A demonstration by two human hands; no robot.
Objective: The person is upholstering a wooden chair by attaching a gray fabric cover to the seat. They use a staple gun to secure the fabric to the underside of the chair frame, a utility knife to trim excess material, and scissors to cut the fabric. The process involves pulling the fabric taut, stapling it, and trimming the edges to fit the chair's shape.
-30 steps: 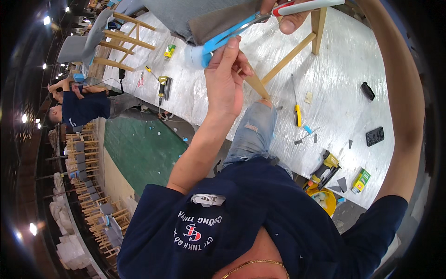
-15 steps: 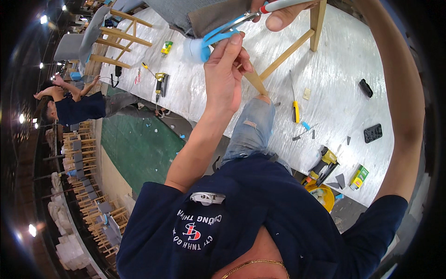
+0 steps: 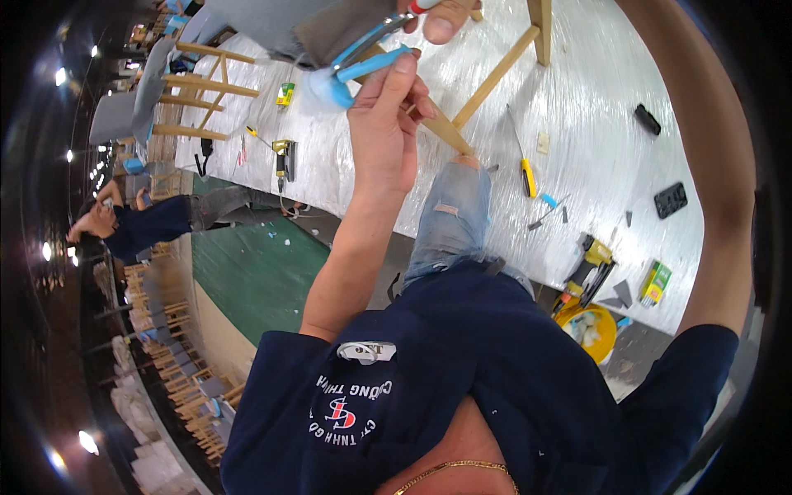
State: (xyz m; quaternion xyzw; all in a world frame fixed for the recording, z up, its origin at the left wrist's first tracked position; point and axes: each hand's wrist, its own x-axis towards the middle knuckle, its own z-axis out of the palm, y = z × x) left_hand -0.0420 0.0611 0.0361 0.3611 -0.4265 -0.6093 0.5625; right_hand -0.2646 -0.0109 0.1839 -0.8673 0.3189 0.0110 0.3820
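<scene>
My left hand [image 3: 386, 120] is closed, pinching the end of a light-blue foam strip [image 3: 371, 66] between thumb and fingers. The strip hangs at the edge of an upturned grey upholstered chair [image 3: 264, 29], where brown-grey cloth [image 3: 330, 33] and whitish padding [image 3: 316, 85] show. At the top edge my right hand [image 3: 445, 18] grips scissors [image 3: 371, 40] with a red-and-white handle, partly cut off by the picture. Their blades lie along the strip, close above my left fingers. A wooden chair leg [image 3: 445, 130] runs behind my left hand toward my raised knee.
The film-covered table [image 3: 462, 223] bears a yellow-handled screwdriver [image 3: 528, 177], staple guns [image 3: 587, 272] [image 3: 285, 161], small green-yellow boxes [image 3: 656, 283] and black parts [image 3: 670, 200]. A yellow bucket [image 3: 609, 337] with scraps stands by the edge. Other chairs [image 3: 206, 82] and a co-worker [image 3: 153, 227] are at left.
Both hands, the scissors and the strip have shifted slightly up and left in view, while the table's near things appear lower right. The co-worker's arms have changed position.
</scene>
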